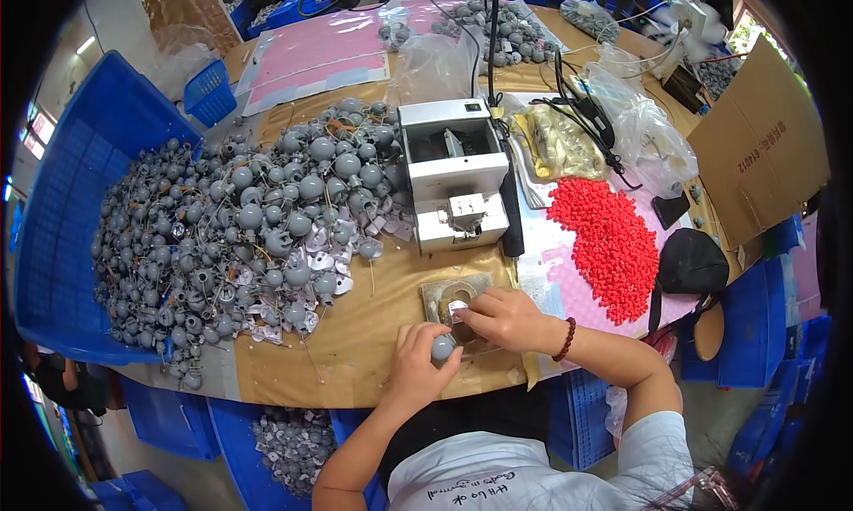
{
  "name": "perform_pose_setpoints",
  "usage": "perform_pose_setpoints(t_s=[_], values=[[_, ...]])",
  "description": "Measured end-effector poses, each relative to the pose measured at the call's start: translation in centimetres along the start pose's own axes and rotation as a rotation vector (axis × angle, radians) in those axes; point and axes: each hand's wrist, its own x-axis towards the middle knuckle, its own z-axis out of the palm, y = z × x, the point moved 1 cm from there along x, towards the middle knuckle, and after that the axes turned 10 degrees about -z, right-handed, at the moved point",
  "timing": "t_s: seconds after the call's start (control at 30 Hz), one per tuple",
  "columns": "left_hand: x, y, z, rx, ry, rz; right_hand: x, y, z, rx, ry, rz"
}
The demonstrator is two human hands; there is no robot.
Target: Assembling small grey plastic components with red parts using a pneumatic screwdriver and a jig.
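My left hand is closed around a small grey ball-shaped part at the near edge of the table. Just to its right, my right hand has its fingers pinched at a small white piece, over a square plate with a round recess. Whether the white piece is joined to the grey part cannot be made out. Behind the plate stands a white and grey bench machine. A large heap of grey ball-shaped parts with thin wires lies left of the machine.
A big blue crate on the left spills grey parts onto the table. Small red pieces are heaped at right, near clear plastic bags, a black pouch and a cardboard box. Cables hang behind the machine.
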Motion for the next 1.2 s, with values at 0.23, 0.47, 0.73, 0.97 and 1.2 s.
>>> perform_pose_setpoints(t_s=[0.23,0.47,0.73,0.97,1.2], values=[[0.6,-0.5,0.5,-0.004,-0.063,-0.005,-0.2,0.8,0.5,-0.016,-0.111,-0.045],[1.1,-0.4,0.0,0.003,-0.128,-0.007,-0.2,0.6,-0.2,-0.052,-0.175,-0.075],[1.4,0.5,-0.9,0.244,-0.151,0.019,0.2,1.0,-0.5,-0.068,-0.244,-0.163],[0.4,0.4,2.0,0.68,0.001,0.235,0.2,1.2,-0.7,-0.046,-0.319,-0.177],[0.5,0.0,2.6,0.801,-0.006,0.322,0.2,2.4,-2.0,0.2,-0.333,0.023]])
